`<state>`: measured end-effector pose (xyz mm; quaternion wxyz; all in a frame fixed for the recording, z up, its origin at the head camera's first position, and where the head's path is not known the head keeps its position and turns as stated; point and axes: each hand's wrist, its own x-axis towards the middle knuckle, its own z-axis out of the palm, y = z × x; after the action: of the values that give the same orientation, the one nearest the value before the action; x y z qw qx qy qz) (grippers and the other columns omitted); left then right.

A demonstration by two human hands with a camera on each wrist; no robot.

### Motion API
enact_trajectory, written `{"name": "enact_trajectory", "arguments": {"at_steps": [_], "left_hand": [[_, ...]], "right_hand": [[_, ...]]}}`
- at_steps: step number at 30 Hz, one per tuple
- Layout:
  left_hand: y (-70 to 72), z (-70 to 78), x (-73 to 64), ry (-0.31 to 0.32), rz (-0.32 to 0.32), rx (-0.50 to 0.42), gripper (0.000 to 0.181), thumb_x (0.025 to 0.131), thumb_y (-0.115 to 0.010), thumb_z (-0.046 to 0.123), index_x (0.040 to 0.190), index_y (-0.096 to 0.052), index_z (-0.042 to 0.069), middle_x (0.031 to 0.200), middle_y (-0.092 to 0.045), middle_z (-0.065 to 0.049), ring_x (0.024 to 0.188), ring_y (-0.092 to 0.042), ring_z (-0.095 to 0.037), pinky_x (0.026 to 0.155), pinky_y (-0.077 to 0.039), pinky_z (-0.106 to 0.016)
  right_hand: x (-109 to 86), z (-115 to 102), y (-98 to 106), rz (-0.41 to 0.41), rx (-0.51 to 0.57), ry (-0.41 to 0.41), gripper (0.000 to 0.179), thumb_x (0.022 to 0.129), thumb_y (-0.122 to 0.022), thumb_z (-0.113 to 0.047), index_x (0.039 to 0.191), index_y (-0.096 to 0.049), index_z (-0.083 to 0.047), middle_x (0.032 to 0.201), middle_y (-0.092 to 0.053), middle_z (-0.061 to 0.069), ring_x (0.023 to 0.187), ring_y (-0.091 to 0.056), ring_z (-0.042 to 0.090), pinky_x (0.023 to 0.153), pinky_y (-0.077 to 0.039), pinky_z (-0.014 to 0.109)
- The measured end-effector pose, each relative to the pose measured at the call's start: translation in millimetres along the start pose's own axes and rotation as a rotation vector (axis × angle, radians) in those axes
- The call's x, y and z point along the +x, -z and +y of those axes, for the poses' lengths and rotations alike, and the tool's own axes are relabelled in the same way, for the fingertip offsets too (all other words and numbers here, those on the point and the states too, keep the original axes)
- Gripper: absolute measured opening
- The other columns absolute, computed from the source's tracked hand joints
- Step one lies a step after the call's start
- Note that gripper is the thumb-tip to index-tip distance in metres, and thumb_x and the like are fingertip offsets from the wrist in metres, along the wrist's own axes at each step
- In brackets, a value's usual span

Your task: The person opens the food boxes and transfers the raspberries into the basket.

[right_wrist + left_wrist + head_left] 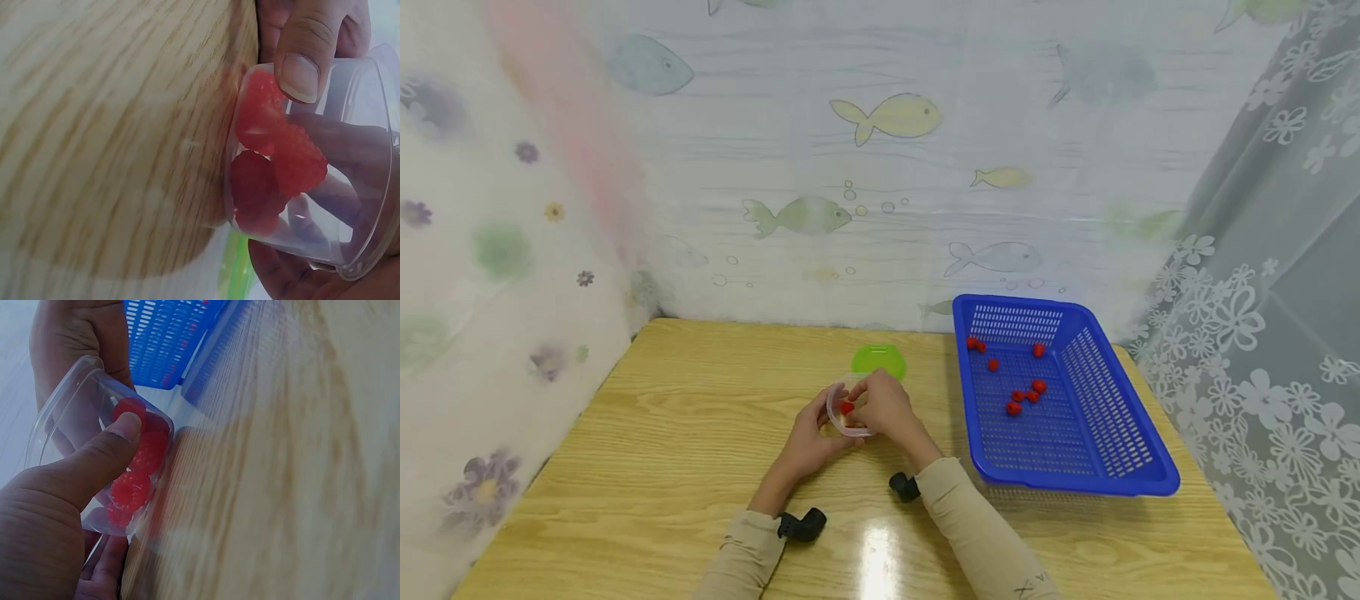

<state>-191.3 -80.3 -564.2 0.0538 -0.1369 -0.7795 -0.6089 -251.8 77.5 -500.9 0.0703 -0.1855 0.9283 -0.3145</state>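
Observation:
My left hand (808,442) grips a small clear plastic container (69,412), its thumb pressed on the outside wall. Several red raspberries (300,159) sit at the bottom of the container. The right hand (883,404) reaches down into the container's opening from above. Its fingers show only dimly through the wall, close to the raspberries; whether they pinch one is hidden. Just beyond the hands, a lime-green lid (878,362) lies on the table.
At the right of the wooden table (647,433) stands a blue perforated basket (1078,482) with several scattered raspberries (1039,387) inside. Fish-patterned curtain (895,275) hangs behind the table. Black wrist cameras (805,525) sit on both wrists.

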Motion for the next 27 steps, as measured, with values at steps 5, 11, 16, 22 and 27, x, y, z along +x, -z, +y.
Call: {"name": "enact_trajectory", "arguments": {"at_steps": [5, 11, 16, 22, 27], "left_hand": [[2.4, 2.5, -1.3, -0.003, 0.021, -0.005, 0.092, 0.079, -0.088, 0.005, 0.156, -0.038, 0.004, 0.151, -0.048, -0.022, 0.14, -0.047, -0.037, 0.114, -0.041, -0.05], [1.0, -2.0, 0.4, 0.002, 0.017, 0.006, 0.092, 0.079, -0.089, 0.009, 0.156, -0.038, 0.007, 0.151, -0.049, -0.021, 0.139, -0.049, -0.036, 0.115, -0.041, -0.048], [0.5, -1.7, 0.5, -0.003, 0.017, 0.005, 0.092, 0.079, -0.089, 0.008, 0.156, -0.039, 0.008, 0.15, -0.05, -0.02, 0.14, -0.049, -0.035, 0.115, -0.041, -0.046], [0.5, -1.4, 0.9, -0.015, 0.021, 0.006, 0.092, 0.078, -0.089, 0.006, 0.155, -0.04, 0.007, 0.149, -0.052, -0.018, 0.139, -0.05, -0.033, 0.114, -0.042, -0.044], [-0.1, -2.5, 2.1, -0.017, 0.026, -0.001, 0.093, 0.076, -0.089, 0.005, 0.155, -0.04, 0.005, 0.15, -0.052, -0.018, 0.139, -0.05, -0.032, 0.114, -0.043, -0.044]], "right_hand": [[1.0, -5.3, -3.1, 0.005, -0.093, 0.023, 0.014, 0.076, -0.091, -0.02, 0.086, -0.083, -0.015, 0.109, -0.068, 0.009, 0.085, -0.057, 0.019, 0.058, -0.046, 0.027], [-0.5, -1.4, -4.7, 0.022, -0.104, 0.053, 0.01, 0.079, -0.09, -0.023, 0.08, -0.083, -0.017, 0.11, -0.065, 0.011, 0.097, -0.058, 0.024, 0.068, -0.051, 0.031], [-2.1, 1.5, -3.2, 0.036, -0.09, 0.112, 0.011, 0.082, -0.087, -0.024, 0.082, -0.082, -0.014, 0.101, -0.064, 0.008, 0.092, -0.055, 0.021, 0.073, -0.048, 0.03], [-6.3, 4.6, -3.0, 0.053, -0.003, 0.152, 0.011, 0.089, -0.08, -0.023, 0.09, -0.08, -0.011, 0.106, -0.061, 0.011, 0.096, -0.056, 0.024, 0.081, -0.049, 0.036], [-7.2, 9.4, -5.4, 0.079, 0.118, 0.167, 0.011, 0.093, -0.074, -0.021, 0.096, -0.078, -0.011, 0.121, -0.061, 0.012, 0.113, -0.057, 0.029, 0.094, -0.05, 0.044]]}}
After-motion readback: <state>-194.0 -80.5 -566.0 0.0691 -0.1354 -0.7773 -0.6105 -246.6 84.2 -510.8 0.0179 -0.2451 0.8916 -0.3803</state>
